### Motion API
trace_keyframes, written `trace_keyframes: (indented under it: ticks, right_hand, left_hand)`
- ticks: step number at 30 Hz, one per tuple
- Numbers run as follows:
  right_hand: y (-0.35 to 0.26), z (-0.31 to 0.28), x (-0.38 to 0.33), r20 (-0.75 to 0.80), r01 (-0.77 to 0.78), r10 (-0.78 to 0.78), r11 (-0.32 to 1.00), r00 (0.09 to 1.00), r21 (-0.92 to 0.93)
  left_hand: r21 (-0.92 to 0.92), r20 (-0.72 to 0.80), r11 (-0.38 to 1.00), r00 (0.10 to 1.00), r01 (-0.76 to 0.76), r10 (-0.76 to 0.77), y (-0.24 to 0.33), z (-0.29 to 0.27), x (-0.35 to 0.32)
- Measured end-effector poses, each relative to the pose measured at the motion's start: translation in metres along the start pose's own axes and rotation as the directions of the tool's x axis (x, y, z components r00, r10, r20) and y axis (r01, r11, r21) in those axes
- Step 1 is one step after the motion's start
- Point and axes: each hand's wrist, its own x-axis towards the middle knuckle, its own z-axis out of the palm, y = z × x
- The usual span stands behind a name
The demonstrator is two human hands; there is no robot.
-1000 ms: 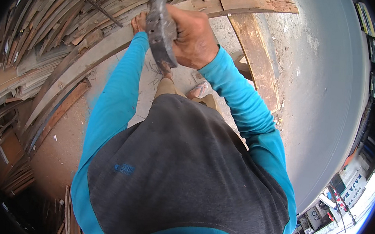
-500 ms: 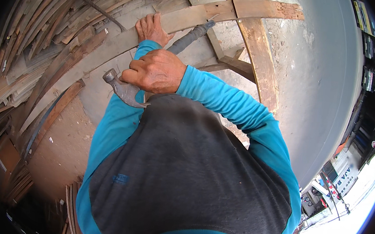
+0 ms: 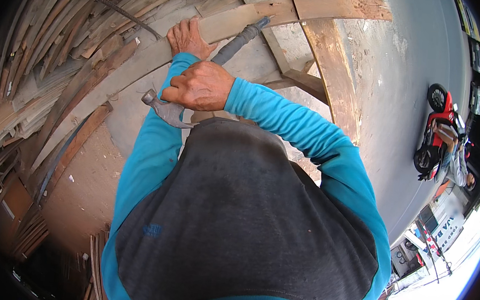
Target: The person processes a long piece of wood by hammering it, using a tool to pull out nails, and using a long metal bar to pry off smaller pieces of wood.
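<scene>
A claw hammer [image 3: 166,110] is held in my right hand [image 3: 204,85], close in front of my chest. Its metal head points left and down, over my left sleeve. The dark wrapped handle [image 3: 238,42] runs up and right, its end close to a long wooden plank [image 3: 227,25]. My left hand [image 3: 187,36] is closed over that plank, fingers across its top face and thumb toward the handle. The plank curves in view from lower left to upper right and lies across a wider, rough board [image 3: 327,55].
Loose wooden strips [image 3: 40,38] are heaped at the left, with a ribbed metal bar [image 3: 108,3] among them. Wooden braces [image 3: 307,85] stand beyond my right forearm. On the grey road [image 3: 407,107] at the right is a red motorcycle [image 3: 437,132] with a rider.
My right hand and the hammer have shifted slightly; the hammer head sits a little further right. Both hands keep their hold. A motorcycle with a rider has come into view on the road.
</scene>
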Motion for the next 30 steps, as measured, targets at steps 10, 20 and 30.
trace_keyframes:
  ticks: [10, 20, 30]
  right_hand:
    - [0.017, -0.003, -0.004, -0.125, -0.079, 0.083, 0.996, 0.989, 0.038]
    - [0.025, -0.038, 0.027, -0.075, -0.159, 0.181, 0.959, 0.981, 0.236]
    - [0.038, -0.085, 0.037, -0.238, -0.222, 0.268, 0.954, 0.934, 0.202]
  left_hand:
    - [-0.002, 0.073, 1.0, 0.997, 0.002, -0.001, 0.004, -0.006, 0.007]
    - [-0.105, -0.051, 0.993, 0.997, -0.058, 0.052, -0.008, -0.012, 0.001]
    - [-0.062, 0.052, 0.998, 0.998, 0.033, -0.029, -0.01, 0.0, -0.012]
